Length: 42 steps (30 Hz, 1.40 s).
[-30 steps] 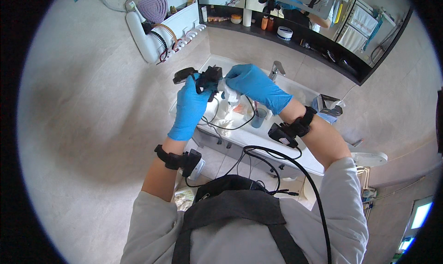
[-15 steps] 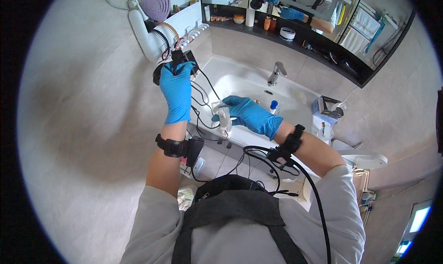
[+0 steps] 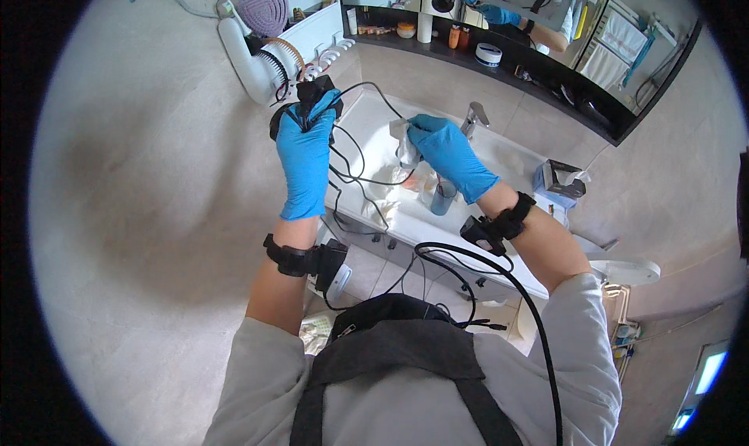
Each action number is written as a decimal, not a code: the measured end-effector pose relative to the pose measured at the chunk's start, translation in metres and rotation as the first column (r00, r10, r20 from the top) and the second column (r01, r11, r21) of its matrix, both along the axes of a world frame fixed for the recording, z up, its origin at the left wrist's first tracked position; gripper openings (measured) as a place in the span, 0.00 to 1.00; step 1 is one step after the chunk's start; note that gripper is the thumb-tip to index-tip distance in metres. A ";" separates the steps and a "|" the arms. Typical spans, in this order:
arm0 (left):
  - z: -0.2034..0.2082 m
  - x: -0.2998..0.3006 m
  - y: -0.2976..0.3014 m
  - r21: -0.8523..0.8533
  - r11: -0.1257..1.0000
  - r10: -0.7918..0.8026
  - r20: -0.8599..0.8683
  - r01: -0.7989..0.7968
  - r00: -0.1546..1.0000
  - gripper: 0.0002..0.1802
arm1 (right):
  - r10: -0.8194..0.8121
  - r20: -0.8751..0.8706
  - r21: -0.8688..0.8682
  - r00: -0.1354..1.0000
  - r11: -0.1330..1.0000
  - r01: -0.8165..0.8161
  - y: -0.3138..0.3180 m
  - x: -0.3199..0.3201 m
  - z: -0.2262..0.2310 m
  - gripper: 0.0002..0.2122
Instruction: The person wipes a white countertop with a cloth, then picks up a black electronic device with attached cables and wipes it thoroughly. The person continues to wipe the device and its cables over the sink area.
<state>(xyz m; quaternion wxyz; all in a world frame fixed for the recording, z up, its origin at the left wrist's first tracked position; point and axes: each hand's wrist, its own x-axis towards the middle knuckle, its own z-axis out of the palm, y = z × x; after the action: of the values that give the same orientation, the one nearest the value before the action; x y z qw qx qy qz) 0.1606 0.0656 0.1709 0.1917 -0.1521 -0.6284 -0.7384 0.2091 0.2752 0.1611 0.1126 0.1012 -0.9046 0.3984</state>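
Observation:
My left hand (image 3: 304, 165), in a blue glove, is closed around a black boxy device (image 3: 314, 92) with several thin black cables hanging from it; its exact kind is unclear. My right hand (image 3: 454, 156), also gloved in blue, pinches a crumpled white wipe (image 3: 406, 148) above the sink. One black cable (image 3: 373, 85) arches from the device to the wipe, where its end disappears from sight. Other cables loop down over the white sink (image 3: 373, 118). Below the right hand, a translucent blue cup (image 3: 443, 199) stands in the basin beside crumpled whitish material.
A chrome faucet (image 3: 473, 117) rises behind the right hand. To the right sits a tissue box (image 3: 559, 184). Bottles and jars line a dark shelf (image 3: 538, 88) under the mirror. On the left wall, a white rack (image 3: 243, 60) carries a purple rolled mat (image 3: 264, 10).
My right hand has risen up and to the right with the wipe, drawing a cable into a higher arch. The cup has come into view. My left hand has shifted slightly right with the device.

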 end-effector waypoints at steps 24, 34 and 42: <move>0.031 0.029 0.002 0.125 0.992 -0.063 0.289 0.027 0.955 0.13 | 0.431 0.112 -0.563 0.896 0.770 -0.300 -0.044 0.016 -0.015 0.13; 0.035 0.031 0.006 0.102 0.995 -0.021 0.284 -0.009 0.959 0.15 | 0.649 0.105 -0.419 0.754 0.716 -0.558 -0.051 0.033 -0.027 0.15; 0.035 0.025 -0.005 0.075 0.993 -0.103 0.258 0.087 0.961 0.19 | 0.647 -0.040 -0.998 0.762 -0.069 0.006 -0.012 0.016 -0.016 0.16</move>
<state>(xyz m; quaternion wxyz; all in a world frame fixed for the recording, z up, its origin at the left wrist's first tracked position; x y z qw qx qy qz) 0.1853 0.0603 0.2059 0.0760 -0.0772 -0.6166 -0.7798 0.2250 0.2629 0.1449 -0.1731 0.1192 -0.3063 0.9284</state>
